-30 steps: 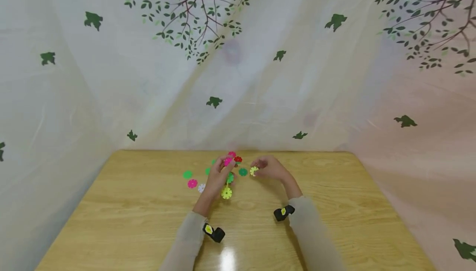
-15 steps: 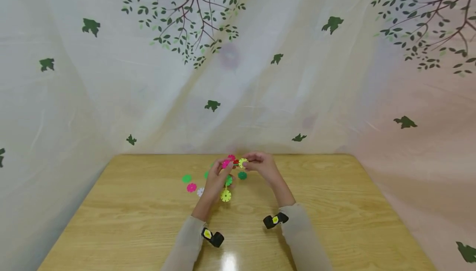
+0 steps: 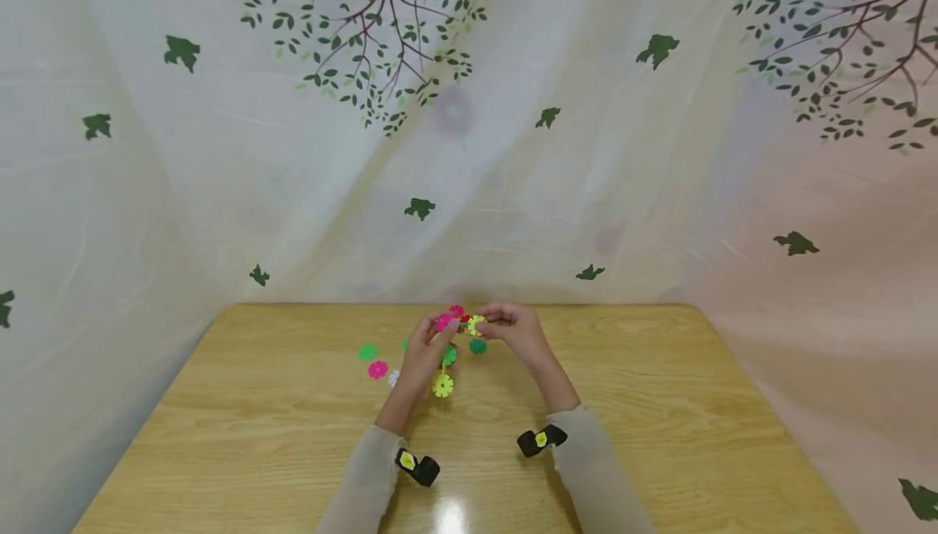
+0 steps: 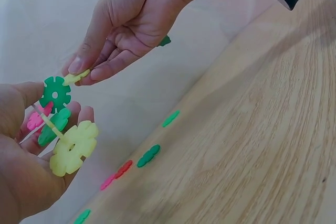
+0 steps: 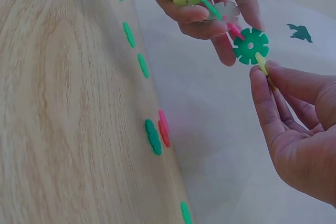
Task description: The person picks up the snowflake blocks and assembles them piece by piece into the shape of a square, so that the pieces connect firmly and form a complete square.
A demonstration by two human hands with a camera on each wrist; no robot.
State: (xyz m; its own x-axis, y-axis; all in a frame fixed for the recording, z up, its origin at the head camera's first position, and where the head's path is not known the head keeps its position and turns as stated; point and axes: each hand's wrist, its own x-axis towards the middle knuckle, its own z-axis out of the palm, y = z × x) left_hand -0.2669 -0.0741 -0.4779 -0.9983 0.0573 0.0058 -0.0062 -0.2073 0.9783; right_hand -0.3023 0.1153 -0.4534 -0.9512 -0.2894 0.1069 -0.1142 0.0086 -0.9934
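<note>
In right fingers (image 5: 265, 103), half-hidden disc (image 5: 261, 62)

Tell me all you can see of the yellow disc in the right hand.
The yellow disc is thin, with a notched, flower-like rim, and looks plastic. The right hand pinches it between thumb and fingers, above the table. Wrist views show it nearly edge-on, touching a green disc's rim; whether slotted in is unclear.

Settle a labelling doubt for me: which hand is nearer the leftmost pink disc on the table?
The left hand: it is apart from the leftmost pink disc, slightly to its right. The right hand is farther right, beyond the left one.
</note>
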